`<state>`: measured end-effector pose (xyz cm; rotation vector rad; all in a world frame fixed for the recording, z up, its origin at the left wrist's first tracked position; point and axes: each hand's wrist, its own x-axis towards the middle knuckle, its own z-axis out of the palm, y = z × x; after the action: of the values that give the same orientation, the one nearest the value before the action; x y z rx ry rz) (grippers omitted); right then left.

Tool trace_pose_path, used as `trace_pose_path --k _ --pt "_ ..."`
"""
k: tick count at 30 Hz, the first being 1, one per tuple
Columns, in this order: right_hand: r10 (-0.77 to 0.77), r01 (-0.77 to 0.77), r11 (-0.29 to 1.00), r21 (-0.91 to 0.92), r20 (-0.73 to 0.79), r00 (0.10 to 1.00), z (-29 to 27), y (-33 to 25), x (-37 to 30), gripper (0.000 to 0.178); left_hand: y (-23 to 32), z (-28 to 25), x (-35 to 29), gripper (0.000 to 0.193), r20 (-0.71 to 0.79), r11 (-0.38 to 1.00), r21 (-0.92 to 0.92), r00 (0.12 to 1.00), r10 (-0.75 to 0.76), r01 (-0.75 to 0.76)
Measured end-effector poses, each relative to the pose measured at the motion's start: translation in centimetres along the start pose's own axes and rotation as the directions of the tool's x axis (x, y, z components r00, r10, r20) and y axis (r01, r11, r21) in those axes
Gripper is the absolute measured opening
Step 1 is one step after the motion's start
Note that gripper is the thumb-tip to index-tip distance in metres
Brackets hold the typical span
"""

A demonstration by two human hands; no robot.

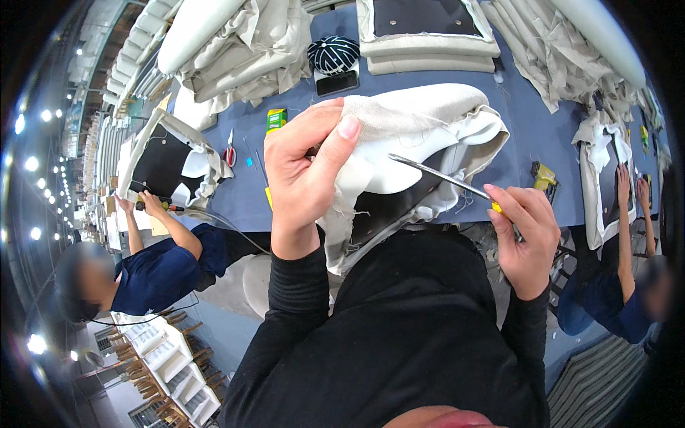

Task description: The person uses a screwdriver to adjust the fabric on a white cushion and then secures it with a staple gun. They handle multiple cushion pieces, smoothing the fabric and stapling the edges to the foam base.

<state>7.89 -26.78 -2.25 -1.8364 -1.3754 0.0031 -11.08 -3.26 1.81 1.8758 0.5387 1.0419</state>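
A padded seat piece [421,114] with beige fabric, white padding and a dark underside panel is tilted up in front of me at the table edge. Its frayed fabric edge is pinched between the thumb and fingers of my left hand [307,167]. My right hand [526,239] is closed round the yellow handle of a screwdriver [441,175], most of which my fingers hide. The long metal shaft points up and left across the piece, its tip over the white padding. Whether the tip touches the padding I cannot tell.
On the blue table [246,189] lie scissors [230,151], a green box [277,118], a phone [337,83], a striped cap [333,55] and a yellow staple gun [544,178]. Covered pieces [428,53] and fabric piles stand behind. Co-workers handle similar pieces at both sides.
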Motion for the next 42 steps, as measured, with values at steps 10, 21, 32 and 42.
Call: trace_pose_path --k 10,21,32,42 --pt "-0.033 0.033 0.999 0.007 -0.011 0.999 0.5 -0.5 1.8 0.032 0.0 0.1 0.3 0.014 0.058 1.0 0.014 0.998 0.014 -0.015" --pt "-0.039 0.036 0.997 0.066 0.049 0.998 0.6 0.5 3.0 0.031 -1.0 -1.8 0.9 0.022 0.359 0.953 -0.127 0.883 0.301 -0.274" --pt "-0.164 0.162 0.985 0.058 0.021 0.986 0.2 1.7 -1.0 0.029 -4.1 -2.0 -3.2 0.121 0.527 0.937 -0.327 0.847 0.074 0.122" --pt "-0.185 0.183 0.983 0.032 0.098 0.978 -1.5 0.1 0.1 0.03 -3.8 -1.0 -3.7 0.104 0.482 0.948 -0.314 0.869 0.112 0.052"
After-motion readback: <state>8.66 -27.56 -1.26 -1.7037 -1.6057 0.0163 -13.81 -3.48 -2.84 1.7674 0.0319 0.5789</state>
